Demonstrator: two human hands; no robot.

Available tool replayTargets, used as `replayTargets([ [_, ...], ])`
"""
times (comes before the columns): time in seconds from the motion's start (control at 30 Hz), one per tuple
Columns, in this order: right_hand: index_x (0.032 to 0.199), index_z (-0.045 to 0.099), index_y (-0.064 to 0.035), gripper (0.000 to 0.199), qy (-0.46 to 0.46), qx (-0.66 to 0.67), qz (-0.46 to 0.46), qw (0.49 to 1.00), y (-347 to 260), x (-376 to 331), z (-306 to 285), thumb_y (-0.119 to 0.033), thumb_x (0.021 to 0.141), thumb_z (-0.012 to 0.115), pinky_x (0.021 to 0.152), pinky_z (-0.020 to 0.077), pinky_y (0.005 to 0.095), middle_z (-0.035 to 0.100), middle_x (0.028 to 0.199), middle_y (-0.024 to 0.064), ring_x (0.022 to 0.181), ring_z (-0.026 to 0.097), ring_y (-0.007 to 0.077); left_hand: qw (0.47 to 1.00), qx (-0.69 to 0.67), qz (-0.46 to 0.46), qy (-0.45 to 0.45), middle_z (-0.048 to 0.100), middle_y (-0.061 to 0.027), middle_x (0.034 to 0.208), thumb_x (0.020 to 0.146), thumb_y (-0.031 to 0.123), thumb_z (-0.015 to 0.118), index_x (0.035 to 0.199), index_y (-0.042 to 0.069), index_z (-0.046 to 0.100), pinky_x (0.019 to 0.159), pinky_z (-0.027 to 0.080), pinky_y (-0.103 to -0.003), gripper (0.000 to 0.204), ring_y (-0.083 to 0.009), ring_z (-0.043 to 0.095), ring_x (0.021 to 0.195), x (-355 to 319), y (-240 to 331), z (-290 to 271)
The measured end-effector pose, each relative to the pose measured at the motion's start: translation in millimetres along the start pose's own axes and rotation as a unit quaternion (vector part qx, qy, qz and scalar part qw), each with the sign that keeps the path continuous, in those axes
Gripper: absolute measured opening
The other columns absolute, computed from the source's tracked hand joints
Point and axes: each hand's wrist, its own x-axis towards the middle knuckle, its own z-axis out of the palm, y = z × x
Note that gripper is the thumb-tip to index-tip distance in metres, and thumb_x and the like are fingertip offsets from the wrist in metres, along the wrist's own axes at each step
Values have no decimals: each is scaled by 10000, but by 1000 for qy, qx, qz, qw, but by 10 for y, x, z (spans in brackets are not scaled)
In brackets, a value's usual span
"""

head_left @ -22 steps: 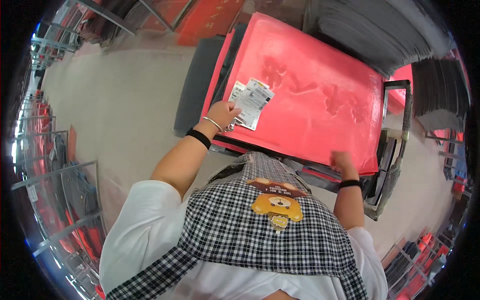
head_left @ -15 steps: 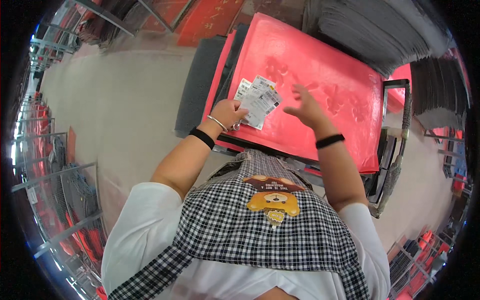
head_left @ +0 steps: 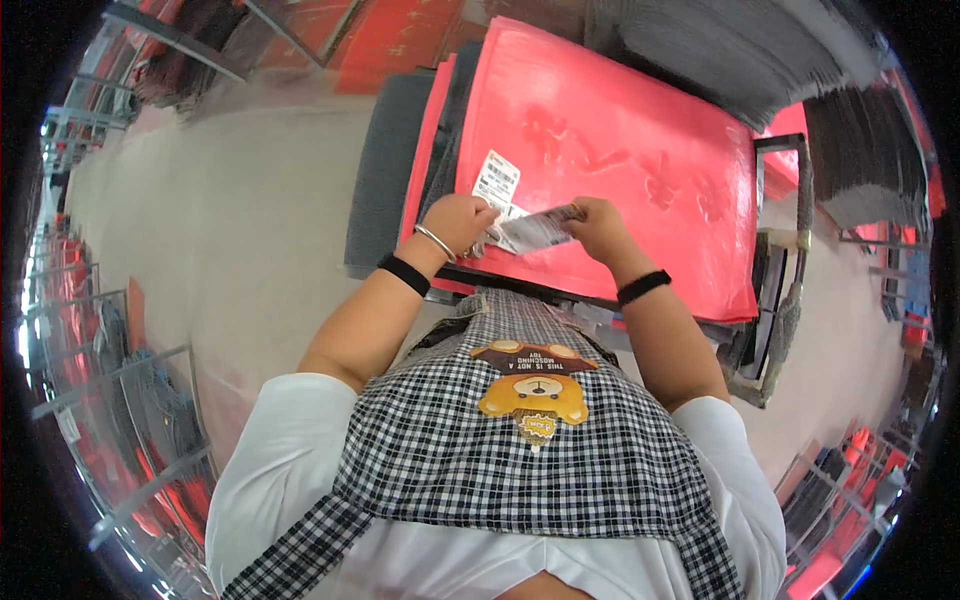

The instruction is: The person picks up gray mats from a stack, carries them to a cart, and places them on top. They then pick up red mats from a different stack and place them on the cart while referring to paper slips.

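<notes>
My left hand (head_left: 462,224) is closed on several white printed labels (head_left: 497,180) with barcodes, fanned above the near left corner of a red mat (head_left: 610,130). My right hand (head_left: 600,228) pinches the right end of one label (head_left: 540,231), which is tilted and slightly blurred; its left end still lies by the left hand's labels. The red mat is shiny, with raised characters on its surface. It tops a stack in which dark grey mats (head_left: 395,170) stick out to the left.
The stack rests on a cart with a wrapped handle frame (head_left: 800,250) at the right. Piles of grey mats (head_left: 700,50) stand behind it. Metal racks (head_left: 150,480) holding grey and red mats line the left. Pale floor (head_left: 260,200) lies between.
My right hand has come left and down from open above the mat and taken hold of a label. That label has swung away from the fan in my left hand.
</notes>
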Motion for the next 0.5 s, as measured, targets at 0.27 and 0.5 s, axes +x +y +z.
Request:
replayTargets([
  [0.27,1100,570,-113,226,108,414,386,817,1731,-1206,531,-118,874,582,529,419,268,620,860,29,645,565,140,868,-458,-187,41,514,1,599,923,309,572,788,28,615,399,378,-241,315,-85,485,476,341,546,-695],
  [0.5,1130,512,-127,229,302,553,297,717,1569,-917,584,-106,903,493,723,479,374,626,1026,68,847,633,253,829,-493,-258,51,574,-44,629,920,260,570,765,12,596,407,397,-277,294,-117,502,464,0,-63,-333],
])
